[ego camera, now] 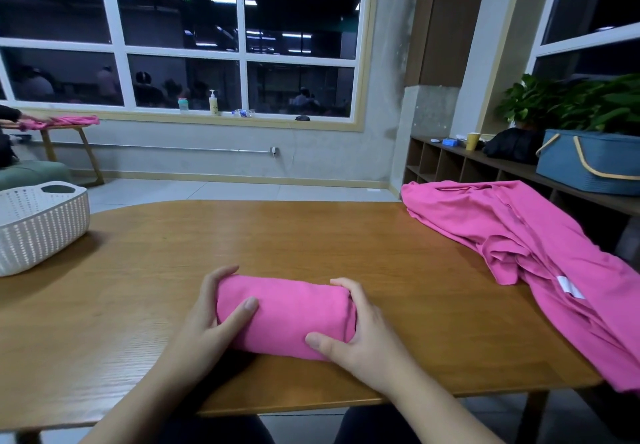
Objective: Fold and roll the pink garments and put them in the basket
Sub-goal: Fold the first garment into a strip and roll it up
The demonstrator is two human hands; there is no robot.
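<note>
Head view: table [311, 236] carries a loose pink garment [540, 246] at right, a white basket [41, 225] at far left, and a pink roll [287, 315] near the front edge. Left hand [207, 326] and right hand [360, 339] cup the roll's ends, thumbs pressed on top. Advice: keep both ends squeezed inward while lifting, so the roll stays tight on its way to the basket

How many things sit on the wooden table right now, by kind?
Rolled pink garment, in both hands, left and right: 1
Unfolded pink garment: 1
White basket: 1
Total: 3
</note>
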